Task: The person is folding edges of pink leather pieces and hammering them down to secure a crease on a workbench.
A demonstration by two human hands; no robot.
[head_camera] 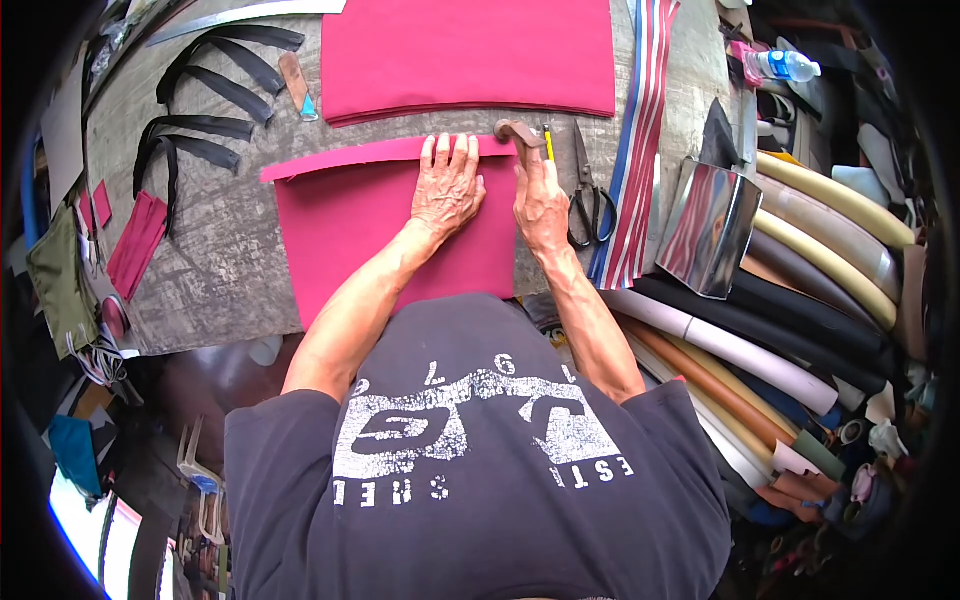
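Note:
A dark pink fabric panel point(397, 240) lies on the worktable in front of me, its far edge turned over in a narrow folded strip point(345, 159). My left hand point(448, 184) presses flat on the panel, fingertips on the fold. My right hand point(541, 202) grips a brown curved tool point(517, 133), perhaps of wood or rusty metal, whose rounded end rests at the fold's right end. A yellow pencil point(548, 141) lies just beyond that hand, and black-handled scissors point(589, 195) lie to its right. Beyond the panel is a stack of pink fabric point(469, 60).
Striped webbing point(637, 142) and a shiny metal box point(705, 229) are on the right, near rolls of material point(720, 322). On the left lie black strips point(236, 67), a wooden-handled tool point(294, 79) and small pink pieces point(139, 244) on the worktable point(225, 285).

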